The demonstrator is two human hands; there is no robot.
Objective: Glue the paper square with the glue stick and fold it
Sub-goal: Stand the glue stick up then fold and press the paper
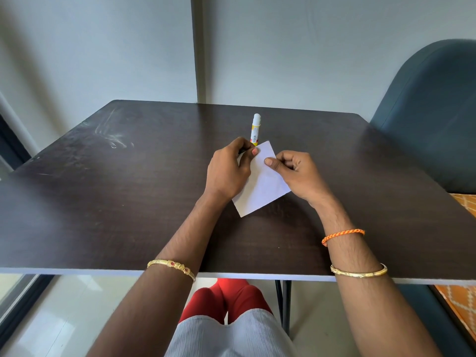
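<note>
A white paper square (261,186) lies tilted like a diamond on the dark table (128,191), near the middle. My left hand (229,171) pinches its upper left edge, thumb on top. My right hand (298,173) pinches the upper right edge, thumb pressed on the sheet. The far part of the paper looks lifted off the table. Just behind the paper stands a glue stick (255,128), upright, yellow and white with a white cap; its base is hidden by the paper's top corner.
A dark blue chair back (432,112) stands at the table's right side. A grey wall runs close behind the table's far edge. Scuff marks show on the table's far left. My knees sit under the near edge.
</note>
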